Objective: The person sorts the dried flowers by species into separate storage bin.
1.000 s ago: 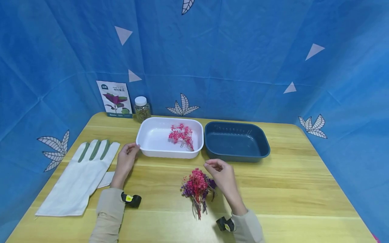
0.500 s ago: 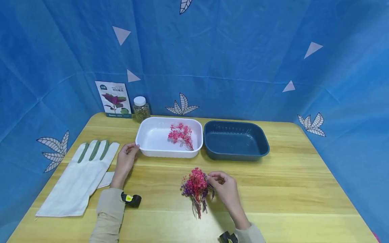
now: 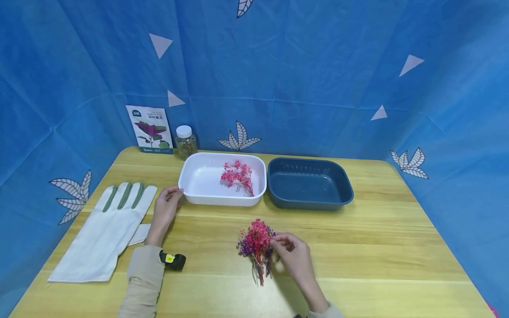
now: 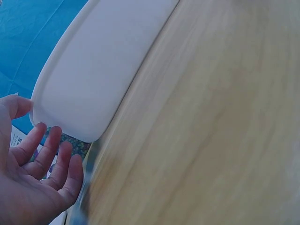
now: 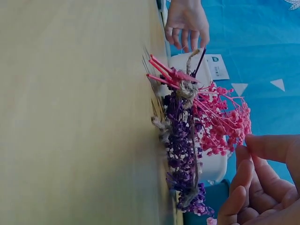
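Observation:
A bunch of dried flowers (image 3: 258,240), pink blooms over purple ones, lies on the table with its stems toward me. In the right wrist view, twine (image 5: 187,89) wraps the stems. With thumb and index finger, my right hand (image 3: 292,254) pinches the outer edge of the pink blooms (image 5: 225,119). At the near left corner of the white tray (image 3: 222,201), my left hand (image 3: 166,207) grips the rim between thumb and fingertips, its other fingers loosely bent below. Inside that tray lies a loose pink dried sprig (image 3: 237,174).
Right of the white tray stands a dark blue tray (image 3: 310,205). A white glove (image 3: 103,238) with green finger strips lies at the left. Behind, a lidded jar (image 3: 186,143) and a seed packet (image 3: 151,130) stand against the blue cloth (image 3: 298,66).
My right hand has come down from above the bunch to the right edge of its blooms, fingertips now at the pink ones. The left hand stays at the white tray's corner.

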